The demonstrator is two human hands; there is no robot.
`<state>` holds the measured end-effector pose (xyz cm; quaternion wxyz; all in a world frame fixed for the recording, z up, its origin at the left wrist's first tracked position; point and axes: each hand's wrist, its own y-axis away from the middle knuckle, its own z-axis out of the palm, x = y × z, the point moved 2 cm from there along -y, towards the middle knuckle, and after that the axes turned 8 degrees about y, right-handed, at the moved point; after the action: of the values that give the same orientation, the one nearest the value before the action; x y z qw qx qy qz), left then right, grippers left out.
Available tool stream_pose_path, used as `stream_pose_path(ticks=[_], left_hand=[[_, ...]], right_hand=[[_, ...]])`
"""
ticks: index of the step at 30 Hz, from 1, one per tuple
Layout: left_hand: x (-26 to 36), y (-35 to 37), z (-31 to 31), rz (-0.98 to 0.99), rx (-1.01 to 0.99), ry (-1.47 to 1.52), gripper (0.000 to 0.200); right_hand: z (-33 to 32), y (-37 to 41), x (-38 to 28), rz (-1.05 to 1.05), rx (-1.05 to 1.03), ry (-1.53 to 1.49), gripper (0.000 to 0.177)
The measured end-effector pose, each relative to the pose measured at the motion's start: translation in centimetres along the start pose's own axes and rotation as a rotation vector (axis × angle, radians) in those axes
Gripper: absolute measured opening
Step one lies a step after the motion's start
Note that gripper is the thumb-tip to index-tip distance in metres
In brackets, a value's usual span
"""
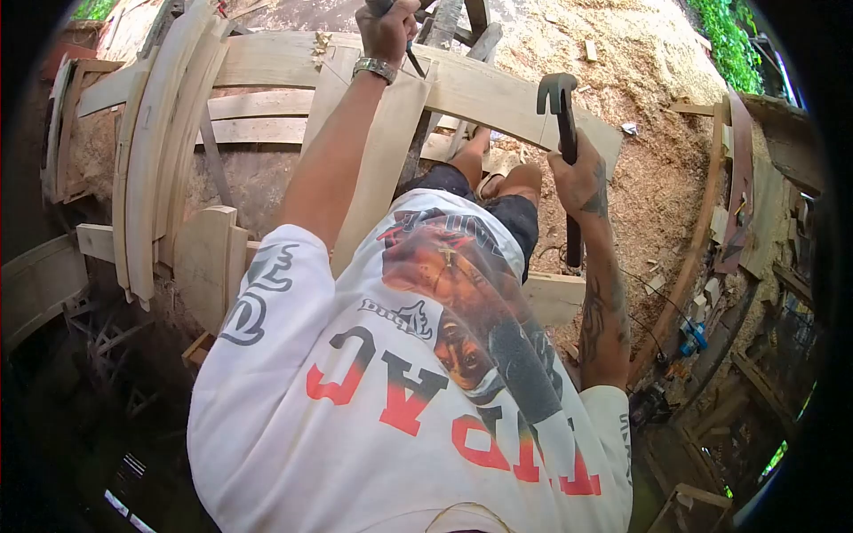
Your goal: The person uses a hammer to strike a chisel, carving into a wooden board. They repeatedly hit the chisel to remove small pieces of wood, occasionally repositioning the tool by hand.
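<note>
My left hand (387,35), with a metal watch at its wrist, is closed around the dark handle of a chisel (415,62). The narrow blade points down at the pale boards, its tip close to where an upright board (391,133) meets a long crosswise board (498,96). Over to the right, my right hand (579,178) grips a black claw hammer (568,124) by the handle. Its head is up, above the right part of the crosswise board, apart from the chisel.
Several curved pale boards (169,151) stand together at the left. Wood shavings (657,169) cover the ground ahead and to the right. A small wood block (590,51) lies among them. Long planks (711,231) and a blue tool (693,338) with a cable are at the right.
</note>
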<state>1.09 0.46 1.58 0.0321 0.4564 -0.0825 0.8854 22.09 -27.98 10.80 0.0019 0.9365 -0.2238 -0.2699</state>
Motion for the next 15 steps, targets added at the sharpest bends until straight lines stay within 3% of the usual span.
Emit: stream_pose_path(ticks=[11, 15], left_hand=[[-0.3, -0.2, -0.5, 0.046, -0.036, -0.040, 0.037], [-0.8, -0.5, -0.9, 0.049, -0.057, -0.027, 0.037]], right_hand=[[1.0, 0.2, 0.2, 0.011, -0.002, -0.056, 0.018], [1.3, 0.0, -0.6, 0.013, -0.027, -0.070, 0.025]])
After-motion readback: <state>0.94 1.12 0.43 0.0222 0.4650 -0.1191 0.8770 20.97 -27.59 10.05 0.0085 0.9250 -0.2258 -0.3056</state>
